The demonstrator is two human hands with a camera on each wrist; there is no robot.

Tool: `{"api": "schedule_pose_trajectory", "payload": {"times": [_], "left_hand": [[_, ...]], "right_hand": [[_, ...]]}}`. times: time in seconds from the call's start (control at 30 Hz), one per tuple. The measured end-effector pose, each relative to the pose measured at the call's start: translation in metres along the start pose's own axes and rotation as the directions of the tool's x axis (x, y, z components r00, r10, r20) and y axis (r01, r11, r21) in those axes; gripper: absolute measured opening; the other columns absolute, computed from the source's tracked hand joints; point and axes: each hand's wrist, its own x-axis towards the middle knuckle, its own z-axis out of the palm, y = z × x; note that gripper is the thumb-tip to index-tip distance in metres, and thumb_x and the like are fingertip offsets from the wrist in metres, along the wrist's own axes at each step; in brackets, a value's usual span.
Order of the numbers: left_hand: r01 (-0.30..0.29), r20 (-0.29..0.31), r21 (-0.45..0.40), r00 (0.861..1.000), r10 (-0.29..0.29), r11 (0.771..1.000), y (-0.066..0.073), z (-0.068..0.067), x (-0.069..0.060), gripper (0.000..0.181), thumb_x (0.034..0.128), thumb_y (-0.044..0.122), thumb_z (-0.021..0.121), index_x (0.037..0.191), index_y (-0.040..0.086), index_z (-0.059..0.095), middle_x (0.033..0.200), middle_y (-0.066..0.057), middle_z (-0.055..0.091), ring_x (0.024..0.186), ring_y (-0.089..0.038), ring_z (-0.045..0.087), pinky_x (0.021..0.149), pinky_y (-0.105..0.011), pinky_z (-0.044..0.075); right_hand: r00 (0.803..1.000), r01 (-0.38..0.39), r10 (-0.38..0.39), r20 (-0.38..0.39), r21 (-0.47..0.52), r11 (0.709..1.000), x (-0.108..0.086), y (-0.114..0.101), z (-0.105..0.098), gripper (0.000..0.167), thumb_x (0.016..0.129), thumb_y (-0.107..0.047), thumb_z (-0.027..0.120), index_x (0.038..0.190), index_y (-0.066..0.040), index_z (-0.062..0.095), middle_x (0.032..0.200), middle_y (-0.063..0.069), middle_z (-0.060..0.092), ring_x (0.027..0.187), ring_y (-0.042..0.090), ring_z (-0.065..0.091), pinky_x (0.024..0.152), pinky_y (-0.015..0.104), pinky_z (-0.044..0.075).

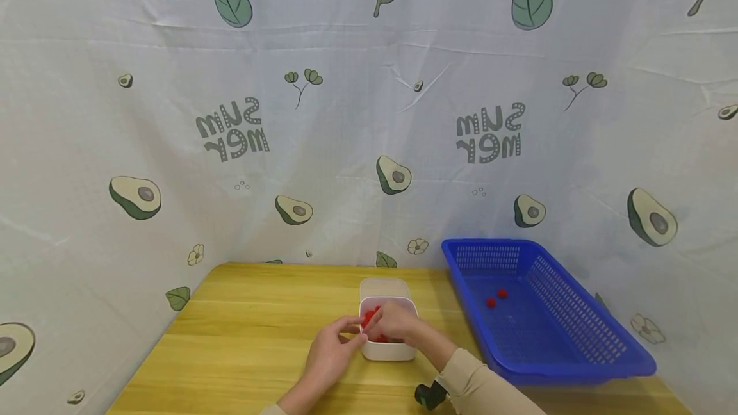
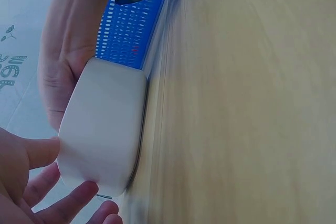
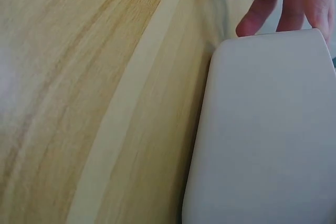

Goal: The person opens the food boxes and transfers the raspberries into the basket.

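Observation:
A white box [image 1: 389, 352] with rounded corners stands on the table with its lid [image 1: 384, 287] folded back behind it. Several red balls [image 1: 369, 317] lie inside. My left hand [image 1: 331, 354] touches the box's left side; in the left wrist view the left hand [image 2: 50, 182] has its thumb and fingertips against the box wall [image 2: 105, 124]. My right hand [image 1: 394, 322] reaches down into the box among the red balls, and its fingertips are hidden there. In the right wrist view the box wall [image 3: 262, 129] fills the right side, with left-hand fingers [image 3: 283, 3] at its far edge.
To the right of the box stands a blue basket [image 1: 548, 369] with two red balls [image 1: 496, 298] on its floor. A wooden table [image 1: 242, 338] lies beneath, and a patterned curtain [image 1: 346, 114] hangs behind it. A dark device [image 1: 430, 396] sits at the right wrist.

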Motion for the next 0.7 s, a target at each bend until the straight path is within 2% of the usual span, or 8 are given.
{"api": "schedule_pose_trajectory", "payload": {"times": [0.17,0.37,0.53,0.7], "left_hand": [[0.004,-0.001,-0.002,1.000,-0.004,1.000,-0.0011,0.0002,-0.0002,0.031,0.0906,0.028,0.075,0.120,0.019,0.072,0.106,0.003,0.073,0.084,-0.012,0.063,0.067,-0.030,0.050],[0.002,-0.001,-0.007,1.000,-0.002,1.000,-0.0020,0.0002,-0.0001,0.031,0.0908,0.028,0.075,0.120,0.018,0.072,0.105,0.003,0.073,0.084,-0.012,0.063,0.067,-0.030,0.050],[0.000,-0.006,-0.008,1.000,0.000,1.000,-0.0018,0.0005,0.0000,0.032,0.0906,0.029,0.075,0.120,0.018,0.072,0.104,0.003,0.073,0.083,-0.011,0.063,0.067,-0.029,0.050],[-0.003,-0.012,-0.009,1.000,0.003,1.000,-0.0009,0.0005,-0.0003,0.033,0.0900,0.030,0.076,0.120,0.018,0.072,0.105,0.003,0.074,0.082,-0.010,0.063,0.066,-0.028,0.049]], "right_hand": [[1.000,0.024,-0.024,-0.003,-0.029,0.999,0.0000,0.0008,0.0013,0.007,0.081,-0.014,0.081,0.082,-0.008,0.081,0.090,0.001,0.073,0.084,0.018,0.055,0.074,0.034,0.044],[0.999,0.034,-0.034,-0.005,-0.005,0.999,0.0007,0.0020,0.0027,0.008,0.082,-0.013,0.080,0.079,-0.006,0.079,0.085,0.002,0.069,0.080,0.019,0.054,0.070,0.032,0.043],[1.000,0.021,-0.021,-0.011,-0.023,1.000,0.0007,0.0020,0.0026,0.006,0.082,-0.013,0.080,0.080,-0.007,0.080,0.086,0.000,0.071,0.080,0.018,0.054,0.070,0.031,0.042],[1.000,0.008,-0.008,-0.010,0.004,1.000,0.0014,0.0011,0.0015,0.006,0.082,-0.011,0.079,0.079,-0.006,0.079,0.080,0.001,0.070,0.074,0.017,0.054,0.063,0.028,0.042]]}}
